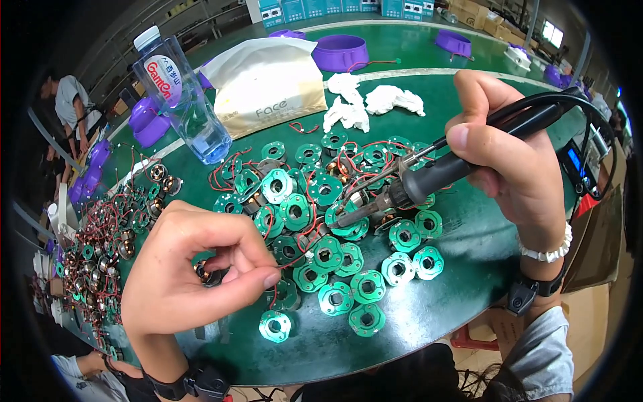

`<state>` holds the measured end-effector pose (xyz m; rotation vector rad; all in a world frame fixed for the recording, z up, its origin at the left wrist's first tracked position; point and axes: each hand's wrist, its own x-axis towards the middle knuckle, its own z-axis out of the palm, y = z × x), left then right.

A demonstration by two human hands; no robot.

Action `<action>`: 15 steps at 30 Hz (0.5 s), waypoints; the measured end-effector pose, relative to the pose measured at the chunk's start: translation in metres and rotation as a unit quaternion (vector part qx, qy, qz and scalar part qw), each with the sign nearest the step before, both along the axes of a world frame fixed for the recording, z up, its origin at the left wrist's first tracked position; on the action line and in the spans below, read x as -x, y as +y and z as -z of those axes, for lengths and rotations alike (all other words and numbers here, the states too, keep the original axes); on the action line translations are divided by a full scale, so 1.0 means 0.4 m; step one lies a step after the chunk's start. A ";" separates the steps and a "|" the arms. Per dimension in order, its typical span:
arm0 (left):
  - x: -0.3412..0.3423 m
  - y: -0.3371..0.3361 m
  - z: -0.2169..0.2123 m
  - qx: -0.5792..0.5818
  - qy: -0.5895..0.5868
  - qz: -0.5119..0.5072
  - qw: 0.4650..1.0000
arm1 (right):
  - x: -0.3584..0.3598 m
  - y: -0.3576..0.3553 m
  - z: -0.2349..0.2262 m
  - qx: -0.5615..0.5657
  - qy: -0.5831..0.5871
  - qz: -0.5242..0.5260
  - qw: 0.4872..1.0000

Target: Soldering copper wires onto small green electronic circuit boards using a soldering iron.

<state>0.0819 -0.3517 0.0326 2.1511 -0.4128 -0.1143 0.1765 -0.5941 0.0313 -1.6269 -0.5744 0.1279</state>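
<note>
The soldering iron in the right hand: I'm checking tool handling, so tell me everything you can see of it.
The black-handled soldering iron has a dark ribbed grip, a metal collar and a slim silvery shaft ending in a pointed tip. It lies slanted, tip down to the lower left, over the pile of green ring-shaped circuit boards with red wires on the green table. The right hand wraps its grip, thumb pressed on top. A black cord runs from its rear end toward the upper right.
</note>
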 end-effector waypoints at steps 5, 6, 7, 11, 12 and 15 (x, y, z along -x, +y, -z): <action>-0.002 0.001 0.000 -0.006 0.003 0.000 1.000 | 0.001 0.000 0.002 0.000 0.002 -0.013 1.000; -0.003 0.002 0.001 -0.010 0.000 0.001 1.000 | 0.000 0.000 0.002 -0.002 0.000 -0.015 1.000; -0.004 0.003 0.002 -0.014 -0.003 0.002 1.000 | 0.000 -0.001 0.002 -0.002 0.000 -0.014 1.000; -0.001 0.003 0.002 -0.014 0.003 -0.021 1.000 | -0.007 -0.005 0.003 -0.018 -0.016 0.008 1.000; 0.000 0.004 0.003 -0.014 0.002 -0.034 0.999 | -0.009 -0.006 0.003 -0.028 -0.020 0.005 0.999; 0.000 0.001 0.001 0.011 -0.003 -0.071 0.997 | -0.019 -0.026 -0.015 -0.040 -0.019 0.027 0.999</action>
